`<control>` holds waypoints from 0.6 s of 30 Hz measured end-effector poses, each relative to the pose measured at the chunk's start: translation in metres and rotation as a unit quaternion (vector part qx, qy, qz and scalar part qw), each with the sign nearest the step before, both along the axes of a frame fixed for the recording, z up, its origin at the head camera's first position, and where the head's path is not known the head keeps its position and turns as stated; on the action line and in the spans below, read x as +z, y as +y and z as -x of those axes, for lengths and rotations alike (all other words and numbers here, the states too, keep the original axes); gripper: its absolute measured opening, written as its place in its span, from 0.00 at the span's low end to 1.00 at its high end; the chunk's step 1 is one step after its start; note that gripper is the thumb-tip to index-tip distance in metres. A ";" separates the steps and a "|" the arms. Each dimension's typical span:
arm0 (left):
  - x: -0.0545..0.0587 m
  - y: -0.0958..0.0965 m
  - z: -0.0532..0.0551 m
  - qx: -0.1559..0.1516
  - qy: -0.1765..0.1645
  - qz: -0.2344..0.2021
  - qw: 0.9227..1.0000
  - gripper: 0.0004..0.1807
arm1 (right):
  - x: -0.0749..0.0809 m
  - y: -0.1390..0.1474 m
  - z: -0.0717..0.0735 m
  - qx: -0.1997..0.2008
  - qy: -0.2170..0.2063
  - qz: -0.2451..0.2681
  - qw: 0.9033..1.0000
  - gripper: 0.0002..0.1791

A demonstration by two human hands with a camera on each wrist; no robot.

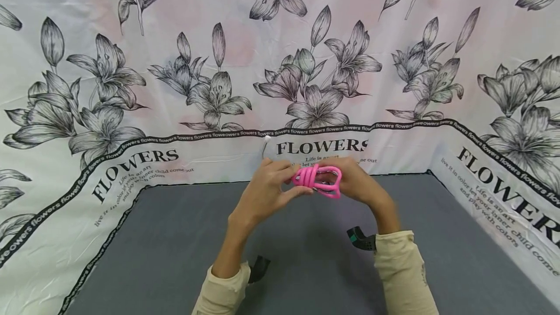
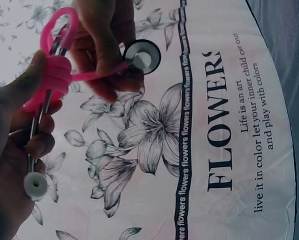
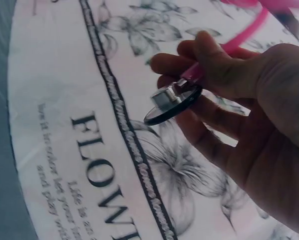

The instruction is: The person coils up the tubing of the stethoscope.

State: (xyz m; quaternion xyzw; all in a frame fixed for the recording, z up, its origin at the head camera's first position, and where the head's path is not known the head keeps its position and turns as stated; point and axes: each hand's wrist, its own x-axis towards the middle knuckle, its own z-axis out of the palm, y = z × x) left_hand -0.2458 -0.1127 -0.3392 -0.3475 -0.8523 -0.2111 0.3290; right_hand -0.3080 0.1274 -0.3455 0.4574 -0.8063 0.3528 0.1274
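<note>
A pink stethoscope [image 1: 308, 177] is held up in front of me, its tubing wound in several turns round its own folded length. My left hand [image 1: 266, 189] grips the wound bundle and its metal ear tubes between thumb and fingers. A white eartip [image 2: 35, 185] sticks out below that hand in the left wrist view. With thumb and fingers, my right hand [image 1: 356, 181] pinches the pink tube close to the chestpiece [image 3: 172, 102], a round metal disc with a black rim. In the head view the right hand hides the chestpiece.
Below the hands lies a dark grey tabletop [image 1: 197, 242]. A white cloth with black flower prints [image 1: 218, 98] rises behind it and along both sides. Black straps [image 1: 360, 238] show at both wrists, by the beige sleeves [image 1: 400, 266].
</note>
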 end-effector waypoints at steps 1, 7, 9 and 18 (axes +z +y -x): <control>0.000 0.000 0.000 0.001 0.002 -0.012 1.000 0.20 | -0.001 -0.003 0.000 0.000 -0.011 0.002 1.000 0.16; 0.001 -0.001 0.001 0.021 0.018 -0.051 0.998 0.17 | -0.001 -0.017 -0.002 -0.026 -0.043 0.005 0.999 0.16; 0.001 -0.002 0.000 0.028 0.018 -0.066 0.997 0.18 | -0.002 -0.020 -0.002 -0.040 -0.043 0.000 0.998 0.16; -0.002 -0.001 0.003 0.045 0.037 -0.120 0.991 0.22 | -0.003 -0.029 -0.007 -0.027 -0.050 0.029 0.998 0.14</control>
